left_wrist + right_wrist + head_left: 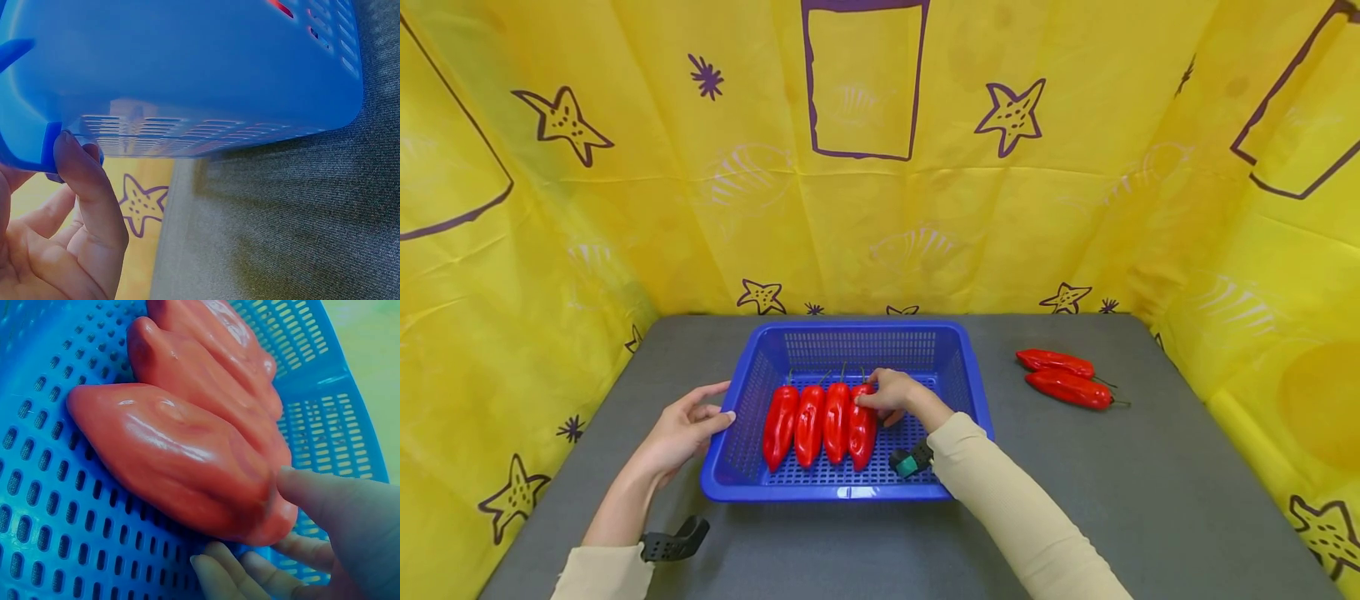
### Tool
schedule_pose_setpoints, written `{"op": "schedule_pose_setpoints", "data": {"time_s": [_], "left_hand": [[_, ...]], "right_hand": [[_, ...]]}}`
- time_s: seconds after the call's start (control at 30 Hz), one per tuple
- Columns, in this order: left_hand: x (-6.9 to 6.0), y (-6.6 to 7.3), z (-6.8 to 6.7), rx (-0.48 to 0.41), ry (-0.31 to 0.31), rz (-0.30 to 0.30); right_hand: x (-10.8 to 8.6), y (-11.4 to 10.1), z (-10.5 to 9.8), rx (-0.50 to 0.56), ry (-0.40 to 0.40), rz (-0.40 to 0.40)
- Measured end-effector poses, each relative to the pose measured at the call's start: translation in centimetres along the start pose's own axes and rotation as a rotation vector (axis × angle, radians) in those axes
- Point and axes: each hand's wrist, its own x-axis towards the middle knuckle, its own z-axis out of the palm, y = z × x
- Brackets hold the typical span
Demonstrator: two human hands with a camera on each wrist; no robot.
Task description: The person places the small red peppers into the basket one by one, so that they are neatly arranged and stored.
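- A blue basket (775,492) was set on the grey counter (1120,492), backed at 12 o'clock by a yellow cloth (850,208).
- In the basket, three red peppers (809,425) were laid side by side toward 9 o'clock, stems pointed at 12.
- Just beside them at 3 o'clock, a fourth pepper (861,437) was laid the same way; slotted floor was seen between it and the 3 o'clock wall.
- Two loose peppers (1067,389) were placed on the counter near 3 o'clock, well apart from the basket's edge.
- The basket's 9 o'clock rim was pinched by the left hand (679,432), thumb inward.
- The fourth pepper's stem end was pinched by the right hand (895,392), thumb on top, fingers lower.
- The right forearm was extended from 5 o'clock over the basket's near corner.
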Motion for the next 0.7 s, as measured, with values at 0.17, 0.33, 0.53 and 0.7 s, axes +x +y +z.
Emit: {"op": "schedule_pose_setpoints", "data": {"time_s": [0.17, 0.33, 0.53, 0.7], "left_hand": [[0.0, 0.0, 0.0, -0.002, -0.003, 0.005], [0.0, 0.0, 0.0, -0.006, -0.004, 0.005], [-0.1, 0.0, 0.0, -0.007, 0.000, -0.001], [-0.1, 0.1, 0.0, -0.004, 0.000, -0.004]], "right_hand": [[0.1, 0.1, -0.2, -0.030, 0.033, -0.021], [0.1, 0.0, -0.6, -0.077, 0.059, -0.054], [-0.4, -0.6, -1.2, -0.185, 0.092, -0.113], [-1.0, -1.2, -1.8, -0.277, 0.114, -0.179]]}}
